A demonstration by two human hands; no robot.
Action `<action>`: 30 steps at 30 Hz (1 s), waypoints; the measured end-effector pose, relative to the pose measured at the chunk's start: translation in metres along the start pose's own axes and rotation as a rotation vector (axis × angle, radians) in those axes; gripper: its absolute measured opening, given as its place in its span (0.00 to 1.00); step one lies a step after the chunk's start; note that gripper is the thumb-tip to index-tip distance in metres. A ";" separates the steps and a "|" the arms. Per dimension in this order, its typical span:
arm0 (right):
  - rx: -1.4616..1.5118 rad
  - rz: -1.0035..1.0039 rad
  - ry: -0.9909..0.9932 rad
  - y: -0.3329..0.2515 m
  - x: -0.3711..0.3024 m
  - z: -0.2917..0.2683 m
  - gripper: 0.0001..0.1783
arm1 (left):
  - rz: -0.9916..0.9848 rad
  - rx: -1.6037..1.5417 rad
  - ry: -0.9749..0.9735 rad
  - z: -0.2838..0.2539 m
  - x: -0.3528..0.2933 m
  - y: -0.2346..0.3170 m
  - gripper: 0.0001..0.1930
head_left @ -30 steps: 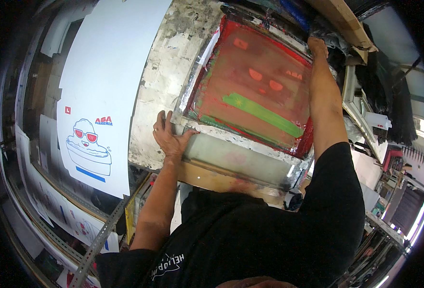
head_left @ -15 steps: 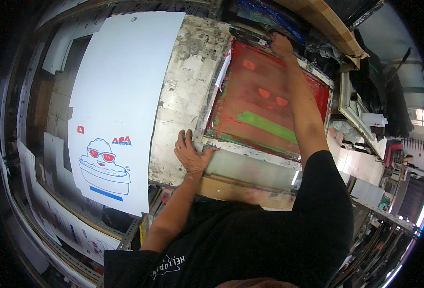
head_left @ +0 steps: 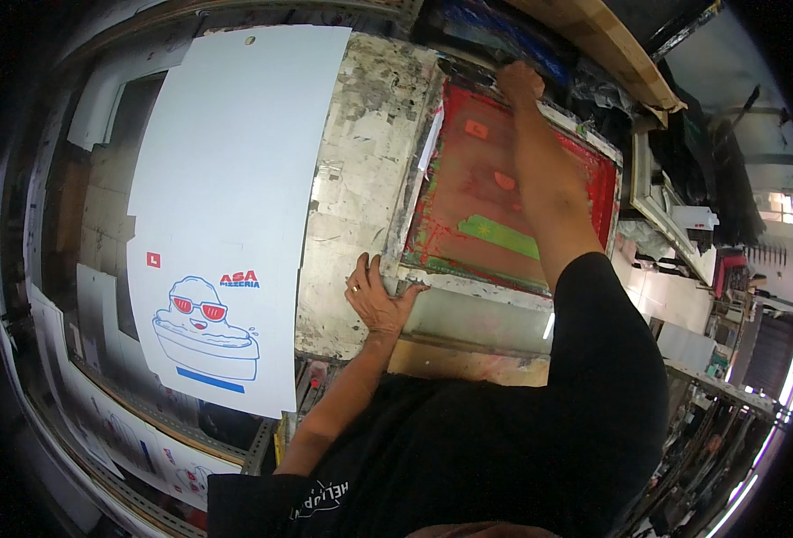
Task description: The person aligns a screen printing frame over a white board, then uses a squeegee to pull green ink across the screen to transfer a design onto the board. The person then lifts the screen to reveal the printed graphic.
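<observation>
- Nearest the body, the left hand (head_left: 380,300) lies palm down by the near-left corner of the frame (head_left: 479,289), fingers well spread and gripping nothing; the thumb reaches right toward the near rail, the others rest on the stained surface (head_left: 347,179)
- Light, even pressure through that palm, with the thumb as a stop at the corner, should help prevent the frame from creeping
- Just beyond the rail, the red screen (head_left: 455,193) sits within the frame on the surface; a green tape strip (head_left: 500,236) crosses its near part, and skin is best kept off the coloured mesh
- The right forearm (head_left: 553,175) passes over the screen, hiding part of it, with the black sleeve (head_left: 607,305) near the frame's right side; a raised elbow would likely spare both a smear
- Farthest off, the right hand (head_left: 522,82) is at the frame's far edge, fingers curled inward; whether they hold anything I cannot tell
- Reaching from the shoulder, without leaning on the mesh, would probably serve best
</observation>
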State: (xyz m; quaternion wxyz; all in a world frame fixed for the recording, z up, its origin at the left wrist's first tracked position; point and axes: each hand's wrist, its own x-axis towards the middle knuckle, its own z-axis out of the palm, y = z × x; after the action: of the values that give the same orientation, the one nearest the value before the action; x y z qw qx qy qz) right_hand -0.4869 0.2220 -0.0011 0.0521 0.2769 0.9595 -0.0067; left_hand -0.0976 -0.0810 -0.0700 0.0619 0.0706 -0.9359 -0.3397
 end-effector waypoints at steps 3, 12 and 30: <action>0.117 0.061 0.054 -0.004 0.003 0.006 0.23 | 0.028 -0.002 0.035 0.001 0.001 0.002 0.49; -0.150 0.260 0.192 0.103 0.009 -0.026 0.32 | 0.009 -0.008 0.006 0.002 0.000 -0.005 0.50; -0.086 0.382 0.027 0.175 0.053 -0.004 0.25 | -0.005 -0.040 -0.028 -0.002 0.002 0.001 0.49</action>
State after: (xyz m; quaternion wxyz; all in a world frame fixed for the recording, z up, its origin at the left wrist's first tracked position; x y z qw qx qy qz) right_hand -0.4390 0.3988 0.0003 0.0515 0.4517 0.8894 0.0482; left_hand -0.0998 -0.0820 -0.0680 0.0494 0.0670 -0.9295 -0.3594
